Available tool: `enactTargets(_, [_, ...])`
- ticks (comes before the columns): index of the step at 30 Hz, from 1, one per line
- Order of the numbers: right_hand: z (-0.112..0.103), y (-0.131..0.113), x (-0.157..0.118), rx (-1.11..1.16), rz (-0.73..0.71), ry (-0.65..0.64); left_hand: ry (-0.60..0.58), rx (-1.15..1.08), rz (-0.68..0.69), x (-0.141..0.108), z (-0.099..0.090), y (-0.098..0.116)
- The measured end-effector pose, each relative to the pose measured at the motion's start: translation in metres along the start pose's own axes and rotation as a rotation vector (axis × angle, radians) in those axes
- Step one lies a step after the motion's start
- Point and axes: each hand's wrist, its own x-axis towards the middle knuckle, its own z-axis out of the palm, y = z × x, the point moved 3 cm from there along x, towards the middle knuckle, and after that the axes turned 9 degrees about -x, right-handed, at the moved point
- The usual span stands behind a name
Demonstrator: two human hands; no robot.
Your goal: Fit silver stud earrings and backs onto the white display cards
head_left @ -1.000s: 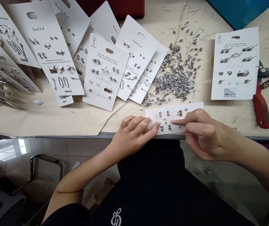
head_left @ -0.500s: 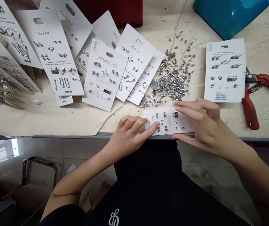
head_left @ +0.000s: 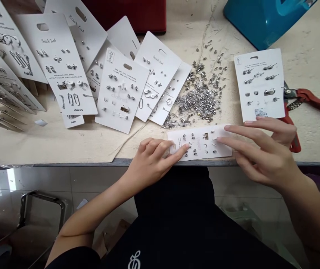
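Observation:
A white earring card (head_left: 199,144) lies sideways at the table's front edge, its back face up, with metal earring backs and fittings across it. My left hand (head_left: 154,158) holds the card's left end, the index finger pressed on its face and the other fingers curled; the thumb is hidden. At the card's right end is my right hand (head_left: 269,153), open, its fingers spread and holding nothing, the fingertips at the card's right part. Just beyond the card is a pile of small metal earring backs (head_left: 201,99).
Several earring cards (head_left: 122,89) overlap at the left, beside a standing row of more cards (head_left: 5,71). Another card (head_left: 260,84) lies at the right, against red-handled pliers (head_left: 313,99). A blue holder (head_left: 263,22) and a dark red box (head_left: 137,15) stand at the back.
My right hand has moved right, off the card's middle, uncovering its right end. My left hand stays on the card. The whole view has shifted slightly.

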Motion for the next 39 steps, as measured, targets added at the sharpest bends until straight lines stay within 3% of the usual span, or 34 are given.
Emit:
enactTargets(7, [0.005, -0.006, 0.001, -0.139, -0.15, 0.065, -0.002, 0.0, -0.011, 0.0, 0.0, 0.001])
enactTargets(15, [0.009, -0.007, 0.002, -0.067, -0.142, 0.047, 0.003, 0.009, -0.002, 0.0, 0.0, 0.001])
enactTargets(26, [0.012, -0.002, 0.007, -0.028, -0.084, 0.132, 0.006, -0.005, -0.011, 0.0, 0.001, 0.0])
enactTargets(39, [0.006, -0.003, 0.014, -0.034, -0.13, 0.084, -0.003, -0.017, -0.01, 0.0, -0.001, 0.0])
